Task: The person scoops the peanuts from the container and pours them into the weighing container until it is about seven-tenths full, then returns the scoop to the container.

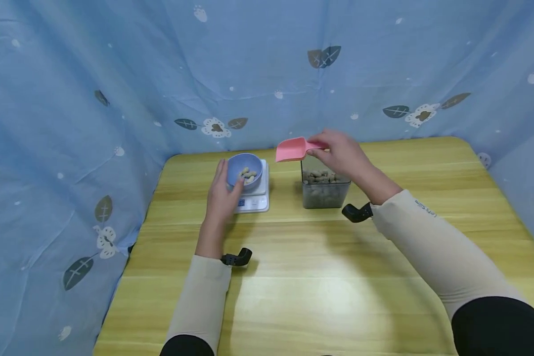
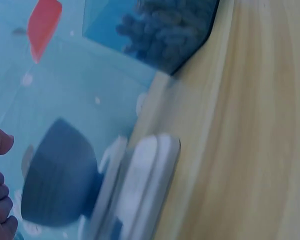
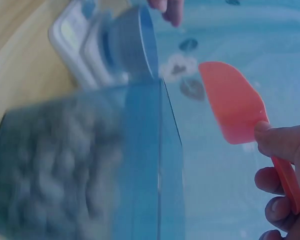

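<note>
While the right hand pinches the pink scoop by its handle, right of the bowl, blade pointing towards it, the left hand is nearer, thumb and fingers parted, at the bowl's left.

Curtained-off work stn: wood-grain tbl, blue curtain bhd.

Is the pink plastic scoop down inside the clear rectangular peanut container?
No, the right hand holds the pink plastic scoop above the rim of the clear rectangular peanut container.
</note>
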`<act>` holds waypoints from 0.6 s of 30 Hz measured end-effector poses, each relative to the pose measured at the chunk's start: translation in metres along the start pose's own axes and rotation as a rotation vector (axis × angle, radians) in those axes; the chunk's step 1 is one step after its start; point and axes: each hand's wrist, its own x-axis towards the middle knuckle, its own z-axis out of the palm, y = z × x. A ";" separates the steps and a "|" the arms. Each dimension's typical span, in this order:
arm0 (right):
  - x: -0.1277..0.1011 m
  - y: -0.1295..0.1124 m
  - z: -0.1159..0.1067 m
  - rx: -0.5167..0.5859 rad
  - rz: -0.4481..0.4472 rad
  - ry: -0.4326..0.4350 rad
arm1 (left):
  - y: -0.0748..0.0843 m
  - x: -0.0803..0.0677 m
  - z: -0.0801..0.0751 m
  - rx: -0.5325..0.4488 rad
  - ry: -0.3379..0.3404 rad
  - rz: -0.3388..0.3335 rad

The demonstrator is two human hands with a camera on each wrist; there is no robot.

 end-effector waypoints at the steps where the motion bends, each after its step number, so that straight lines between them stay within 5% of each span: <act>1: -0.004 0.005 -0.006 0.002 0.008 0.008 | 0.005 0.001 0.001 0.009 -0.005 0.021; 10: -0.031 0.037 -0.033 -0.092 0.038 0.055 | 0.055 0.003 0.028 -0.035 -0.117 0.206; 18: -0.048 0.047 -0.038 -0.190 0.025 0.074 | 0.091 -0.001 0.064 -0.054 -0.267 0.264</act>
